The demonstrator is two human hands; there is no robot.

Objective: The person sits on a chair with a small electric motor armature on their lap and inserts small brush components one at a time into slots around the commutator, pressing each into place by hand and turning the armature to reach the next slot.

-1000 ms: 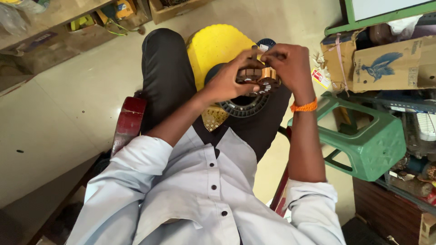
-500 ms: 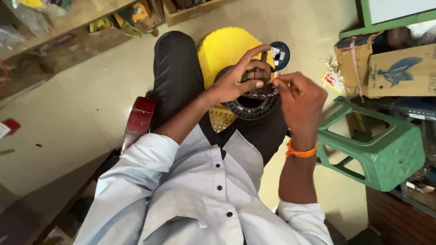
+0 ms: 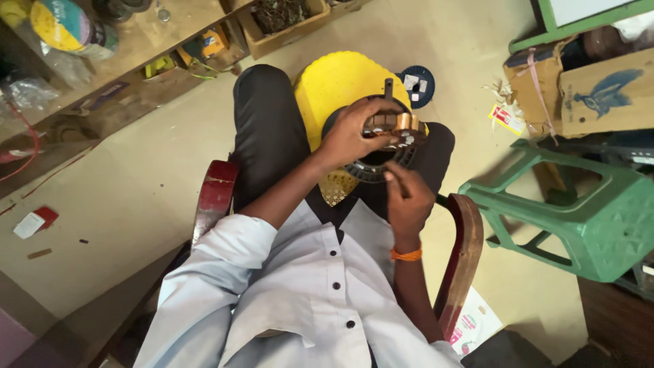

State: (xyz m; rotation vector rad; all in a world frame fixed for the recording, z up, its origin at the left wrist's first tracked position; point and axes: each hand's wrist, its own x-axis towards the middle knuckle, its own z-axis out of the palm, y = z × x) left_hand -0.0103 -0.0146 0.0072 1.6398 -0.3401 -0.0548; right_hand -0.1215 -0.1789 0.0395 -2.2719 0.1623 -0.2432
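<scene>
Hands [image 3: 354, 133] on motor winding [image 3: 390, 129], concrete workshop floor [image 3: 122, 184]

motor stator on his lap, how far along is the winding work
Done: copper coils already sit in the motor stator, at least along its near side. In hand: the left hand grips the stator over the lap, while the right hand, apart from it and just below, pinches something too small to tell. Left: how many slots remain unfilled cannot be judged; the far side is hidden.
</scene>
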